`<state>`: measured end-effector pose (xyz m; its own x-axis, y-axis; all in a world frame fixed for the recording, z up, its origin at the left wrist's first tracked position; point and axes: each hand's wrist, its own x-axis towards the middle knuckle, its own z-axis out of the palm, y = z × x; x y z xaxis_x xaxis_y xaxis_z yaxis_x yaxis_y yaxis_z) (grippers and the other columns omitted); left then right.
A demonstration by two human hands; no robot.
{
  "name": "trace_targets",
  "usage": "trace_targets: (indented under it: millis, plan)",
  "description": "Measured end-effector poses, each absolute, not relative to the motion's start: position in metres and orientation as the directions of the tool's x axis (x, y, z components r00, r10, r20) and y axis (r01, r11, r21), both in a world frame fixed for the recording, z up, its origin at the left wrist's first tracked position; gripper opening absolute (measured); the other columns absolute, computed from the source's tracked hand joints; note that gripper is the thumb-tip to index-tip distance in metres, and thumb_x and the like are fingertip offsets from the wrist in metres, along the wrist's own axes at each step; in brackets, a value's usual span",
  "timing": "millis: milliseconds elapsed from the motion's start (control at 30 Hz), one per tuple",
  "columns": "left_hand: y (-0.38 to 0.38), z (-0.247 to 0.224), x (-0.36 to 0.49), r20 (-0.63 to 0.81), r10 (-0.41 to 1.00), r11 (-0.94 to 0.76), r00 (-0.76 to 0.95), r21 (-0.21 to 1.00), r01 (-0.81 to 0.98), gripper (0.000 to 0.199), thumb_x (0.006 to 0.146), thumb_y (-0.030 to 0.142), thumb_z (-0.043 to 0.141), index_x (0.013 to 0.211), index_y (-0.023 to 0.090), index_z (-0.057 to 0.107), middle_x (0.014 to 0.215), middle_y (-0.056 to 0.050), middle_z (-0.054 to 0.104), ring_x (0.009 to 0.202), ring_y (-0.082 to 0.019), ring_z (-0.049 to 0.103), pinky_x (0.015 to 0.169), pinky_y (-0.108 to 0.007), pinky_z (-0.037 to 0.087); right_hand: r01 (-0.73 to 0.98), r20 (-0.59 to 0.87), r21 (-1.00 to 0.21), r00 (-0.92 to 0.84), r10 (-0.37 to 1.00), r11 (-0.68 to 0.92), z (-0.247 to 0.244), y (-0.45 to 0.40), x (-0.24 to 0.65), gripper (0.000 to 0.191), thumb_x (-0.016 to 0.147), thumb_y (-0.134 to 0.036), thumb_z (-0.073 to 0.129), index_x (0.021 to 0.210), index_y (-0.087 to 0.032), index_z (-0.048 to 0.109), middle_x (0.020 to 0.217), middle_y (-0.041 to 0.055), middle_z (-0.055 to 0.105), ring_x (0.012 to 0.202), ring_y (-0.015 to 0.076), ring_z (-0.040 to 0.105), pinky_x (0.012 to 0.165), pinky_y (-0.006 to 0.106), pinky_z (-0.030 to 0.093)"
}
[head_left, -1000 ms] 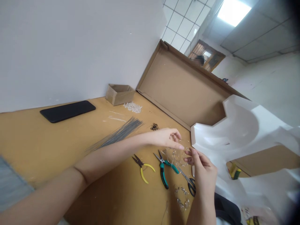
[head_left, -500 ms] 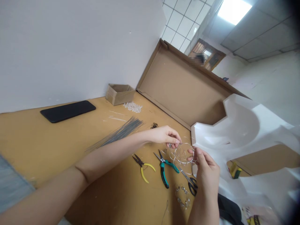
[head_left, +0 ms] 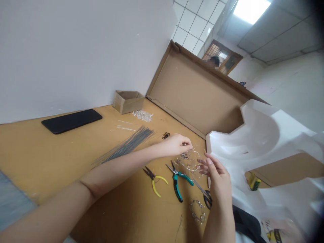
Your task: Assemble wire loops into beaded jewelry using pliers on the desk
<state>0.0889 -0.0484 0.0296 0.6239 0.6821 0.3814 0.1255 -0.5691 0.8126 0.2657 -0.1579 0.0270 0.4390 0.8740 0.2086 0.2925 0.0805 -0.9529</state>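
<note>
On the counter (head_left: 121,202), a small cardboard box (head_left: 133,105) stands near the wall with its top open; the slant of the view hides its floor, so its contents cannot be told. A heap of clear beads (head_left: 142,115) lies just beside it, outside. At the right, a white moulded tray (head_left: 263,130) leans up with deep hollows, and a yellow-and-green object (head_left: 253,182) shows at its opening. A large cardboard tray (head_left: 199,91) stands on edge behind.

A silver wire hoop (head_left: 188,168) is between the hands, over the right part of the counter. The left hand (head_left: 179,145) pinches it at its upper edge, thumb and fingers drawn together. The right hand (head_left: 219,172) is at its right side with thumb and fingers somewhat spread; whether they grip the wire cannot be told. The hoop is tilted and looks oval, its longer spread running roughly from the left hand toward the right; other fine wire loops behind it blur its outline.

Below it are green-handled pliers (head_left: 175,180), jaws parted and pointing away from the person, and scissors (head_left: 208,199) partly covered by the right wrist. Yellow-handled pliers (head_left: 152,177) lie left of these. A beaded wire ring (head_left: 194,216) lies nearer the person. A bundle of grey wires (head_left: 133,142) stretches diagonally behind the left forearm, near black rings (head_left: 166,135).
</note>
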Motion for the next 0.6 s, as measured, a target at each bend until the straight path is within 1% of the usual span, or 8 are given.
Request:
trace_targets:
  millis: [67,167,267,333,433,533,600]
  plan:
    - [-0.049,0.029,0.089,0.460,0.685,-0.646,0.566,0.743,0.178,0.024,0.083,0.030,0.049,0.078,0.015,0.066,0.064,0.000,0.062,0.058,-0.010,0.051,0.054,-0.020,0.035,0.322,0.233,-0.943,0.440,0.867,0.090,0.030,-0.159,0.265,0.054,0.072,-0.047,0.064,0.117,-0.017,0.055,0.097,0.0112,0.069,0.071,0.0191,0.065,0.057,0.029,0.051]
    - [-0.052,0.028,0.090,0.586,0.648,-0.742,0.487,0.630,0.229,0.024,0.085,0.025,0.045,0.079,0.015,0.065,0.070,-0.001,0.063,0.061,-0.010,0.051,0.058,-0.022,0.036,0.342,0.252,-0.936,0.473,0.844,0.088,0.032,-0.160,0.259,0.069,0.072,-0.051,0.063,0.130,-0.020,0.042,0.108,0.0128,0.064,0.077,0.0210,0.066,0.055,0.028,0.052]
    - [-0.058,0.026,0.091,0.687,0.584,-0.811,0.432,0.519,0.270,0.024,0.087,0.022,0.042,0.083,0.015,0.064,0.075,-0.003,0.063,0.064,-0.010,0.052,0.062,-0.023,0.038,0.320,0.220,-0.945,0.488,0.845,0.061,0.029,-0.157,0.249,0.080,0.071,-0.052,0.063,0.137,-0.022,0.029,0.113,0.0128,0.060,0.073,0.0200,0.066,0.052,0.028,0.053]
    - [-0.061,0.025,0.092,0.724,0.546,-0.838,0.423,0.474,0.271,0.023,0.088,0.022,0.041,0.085,0.015,0.063,0.077,-0.003,0.062,0.065,-0.011,0.053,0.062,-0.024,0.038,0.284,0.171,-0.958,0.463,0.870,0.038,0.027,-0.155,0.243,0.086,0.069,-0.051,0.065,0.139,-0.023,0.024,0.111,0.0118,0.061,0.070,0.0192,0.066,0.051,0.028,0.053]
    - [-0.062,0.024,0.093,0.743,0.533,-0.846,0.405,0.477,0.238,0.023,0.089,0.022,0.041,0.085,0.014,0.062,0.077,-0.003,0.062,0.067,-0.011,0.053,0.064,-0.024,0.039,0.213,0.093,-0.977,0.353,0.931,0.017,0.026,-0.155,0.238,0.091,0.067,-0.044,0.071,0.139,-0.025,0.021,0.102,0.0083,0.064,0.069,0.0185,0.065,0.053,0.028,0.053]
    - [-0.058,0.026,0.092,0.740,0.568,-0.820,0.360,0.544,0.178,0.022,0.089,0.021,0.041,0.083,0.014,0.061,0.076,-0.002,0.061,0.067,-0.011,0.053,0.064,-0.023,0.040,0.153,0.041,-0.988,0.195,0.980,0.011,0.028,-0.159,0.239,0.087,0.068,-0.034,0.073,0.138,-0.026,0.021,0.096,0.0059,0.066,0.072,0.0184,0.065,0.059,0.029,0.052]
    - [-0.056,0.027,0.091,0.722,0.606,-0.788,0.333,0.603,0.125,0.021,0.088,0.021,0.042,0.081,0.015,0.060,0.073,-0.001,0.060,0.065,-0.010,0.052,0.063,-0.022,0.041,0.124,0.041,-0.992,0.141,0.989,0.023,0.029,-0.161,0.242,0.083,0.071,-0.030,0.071,0.138,-0.026,0.022,0.095,0.0061,0.068,0.073,0.0183,0.066,0.062,0.031,0.052]
